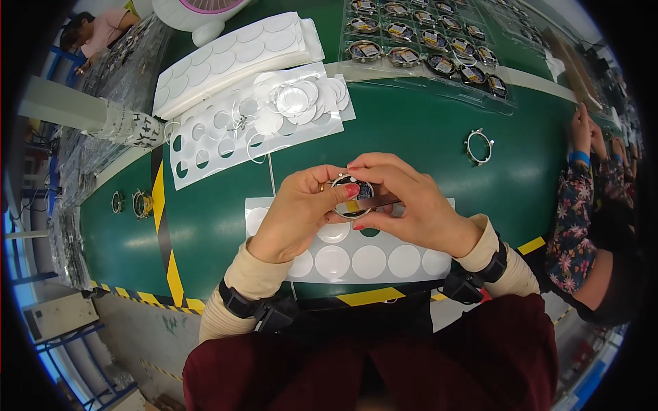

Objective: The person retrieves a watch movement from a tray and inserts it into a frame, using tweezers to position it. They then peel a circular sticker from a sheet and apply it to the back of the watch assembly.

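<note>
Above the near edge of the green table, my left hand (291, 212) is closed around a small round watch case (365, 186) with a silver rim and dark electronics inside. Its thumb presses on the inside of the case. My right hand (428, 212) steadies the far rim with a fingertip and pinches a flat, dark metal tool (384, 200) that reaches into the case. The tool's exact kind is hard to make out. Under both hands lies a white sheet of round stickers (332, 262), with one gap showing green.
A used sticker sheet (188, 147) with loose white discs (295, 103) lies back left, beside a stack of sheets (226, 58). Trays of round units (401, 55) stand at the back. One watch ring (479, 146) sits right, two cases (142, 203) left. A co-worker's arm (574, 226) is at right.
</note>
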{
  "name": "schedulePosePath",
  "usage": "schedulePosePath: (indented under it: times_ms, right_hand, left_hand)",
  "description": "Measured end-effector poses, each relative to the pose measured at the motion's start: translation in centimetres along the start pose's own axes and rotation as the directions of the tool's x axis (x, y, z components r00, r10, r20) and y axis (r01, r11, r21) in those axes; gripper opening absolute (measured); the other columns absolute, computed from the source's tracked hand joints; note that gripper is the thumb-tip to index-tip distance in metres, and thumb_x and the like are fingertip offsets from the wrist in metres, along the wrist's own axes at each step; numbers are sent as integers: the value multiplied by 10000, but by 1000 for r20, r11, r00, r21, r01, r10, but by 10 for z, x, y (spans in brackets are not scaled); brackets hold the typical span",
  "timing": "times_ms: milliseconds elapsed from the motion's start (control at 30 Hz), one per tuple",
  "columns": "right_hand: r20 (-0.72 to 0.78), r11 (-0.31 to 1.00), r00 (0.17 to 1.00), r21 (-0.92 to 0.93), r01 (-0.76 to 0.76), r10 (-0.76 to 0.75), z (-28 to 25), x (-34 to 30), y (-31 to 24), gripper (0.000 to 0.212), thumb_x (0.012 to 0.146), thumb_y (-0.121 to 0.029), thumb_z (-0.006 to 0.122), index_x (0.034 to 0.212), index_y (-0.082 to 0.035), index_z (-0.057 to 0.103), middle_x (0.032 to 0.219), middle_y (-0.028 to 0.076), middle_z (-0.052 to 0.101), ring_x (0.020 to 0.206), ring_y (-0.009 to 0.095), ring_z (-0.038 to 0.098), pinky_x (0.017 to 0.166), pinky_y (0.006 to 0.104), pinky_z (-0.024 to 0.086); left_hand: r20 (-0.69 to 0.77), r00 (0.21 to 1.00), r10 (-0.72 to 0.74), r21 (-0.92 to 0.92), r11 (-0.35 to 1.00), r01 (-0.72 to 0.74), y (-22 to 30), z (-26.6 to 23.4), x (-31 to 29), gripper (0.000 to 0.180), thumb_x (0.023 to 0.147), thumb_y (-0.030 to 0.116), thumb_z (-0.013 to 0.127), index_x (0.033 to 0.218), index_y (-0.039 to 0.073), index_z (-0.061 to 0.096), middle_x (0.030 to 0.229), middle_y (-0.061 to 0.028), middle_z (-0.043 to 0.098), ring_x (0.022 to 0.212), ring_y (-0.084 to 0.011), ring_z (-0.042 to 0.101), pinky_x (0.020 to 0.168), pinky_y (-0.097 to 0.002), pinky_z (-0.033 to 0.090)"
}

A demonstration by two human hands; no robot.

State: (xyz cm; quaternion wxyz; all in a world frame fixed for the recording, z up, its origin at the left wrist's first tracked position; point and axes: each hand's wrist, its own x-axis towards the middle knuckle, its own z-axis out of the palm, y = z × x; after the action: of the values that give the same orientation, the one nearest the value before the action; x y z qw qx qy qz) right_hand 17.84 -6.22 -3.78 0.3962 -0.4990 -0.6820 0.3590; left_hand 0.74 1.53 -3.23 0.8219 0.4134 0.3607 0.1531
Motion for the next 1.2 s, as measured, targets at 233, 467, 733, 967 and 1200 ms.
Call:
schedulePosePath:
  times_ms: [233,467,733,967,1200]
  right_hand:
    - [-136,985,979,-104,138,-151,1,3,-6,443,692,15,675,1104,-39,523,1118,94,486,733,133,578,619,224,510]
    - [-282,993,956,57,105,-85,-2,-1,5,253,727,53,613,975,7,591,906,61,568,663,72,517,528,194,411]
    - [-181,885,928,405,-231,325,-7,1,-5,128,752,23,613,880,32,605,737,7,572,601,27,427,527,184,348]
    - [-275,946,939,301,-120,206,-6,4,-9,164,758,18,619,922,17,610,743,-11,570,574,21,362,519,184,324]
    - [-214,889,931,419,-187,296,-9,3,-10,195,771,13,612,964,34,592,790,2,597,620,13,445,543,162,362]
  left_hand:
    - [242,970,28,-394,916,72,-1,-1,3,217,886,76,482,1087,-2,503,1009,-104,577,952,-207,582,838,-357,502]
    - [69,979,190,-166,970,-176,-7,21,-3,333,883,70,492,1197,-32,442,1046,-127,567,962,-192,569,851,-344,486]
    - [19,920,391,296,877,-378,-20,19,-3,307,857,-21,495,1162,-55,485,1072,-114,572,956,-179,568,840,-314,497]
    - [15,913,407,141,903,-405,-18,22,-1,321,855,-11,503,1173,-42,477,1081,-103,565,971,-160,558,831,-284,488]
    - [-10,922,387,-179,906,-383,-13,25,-1,401,849,-42,475,1244,-8,414,1101,-98,536,992,-130,530,854,-258,467]
